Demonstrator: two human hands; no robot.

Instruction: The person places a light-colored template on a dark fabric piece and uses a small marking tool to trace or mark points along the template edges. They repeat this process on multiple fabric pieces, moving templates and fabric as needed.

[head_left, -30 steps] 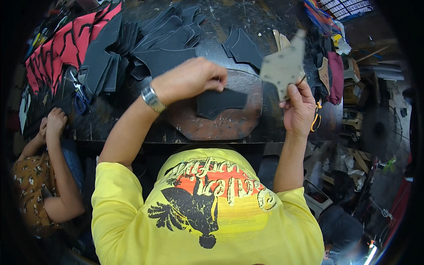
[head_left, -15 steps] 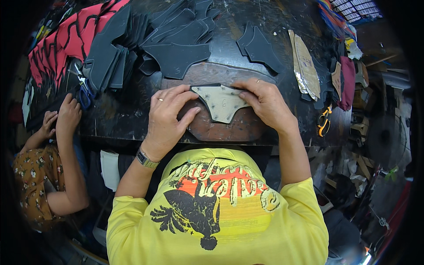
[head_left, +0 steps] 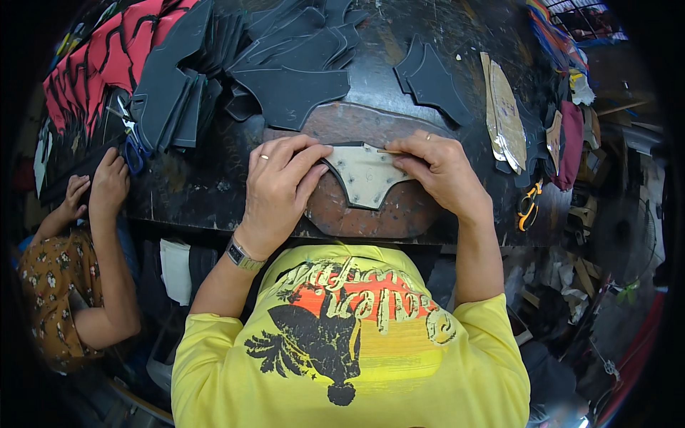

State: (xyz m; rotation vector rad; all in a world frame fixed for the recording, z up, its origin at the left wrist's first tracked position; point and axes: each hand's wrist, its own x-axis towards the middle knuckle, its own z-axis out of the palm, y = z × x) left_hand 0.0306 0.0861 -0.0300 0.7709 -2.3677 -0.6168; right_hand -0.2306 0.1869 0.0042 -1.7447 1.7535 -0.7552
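Observation:
A pale grey, winged template with dark spots and a rounded point towards me lies over a matching black piece, whose dark rim shows at the left and top edges. My left hand has its thumb and fingers closed on the left wing of both layers. At the right wing, my right hand pinches the template's corner between thumb and fingers. A thin tan sliver shows by the right fingertips, too small to make out. Under the pieces sits a worn brown board.
Stacked black cut pieces and red material cover the table's far left, near blue-handled scissors. More black pieces, tan patterns and orange-handled scissors lie rightward. A co-worker's hands rest at the left edge.
The view has shifted slightly. My left thumb has moved up against the template's left edge, and my right fingers are more bent at its right corner. The template stays on the board.

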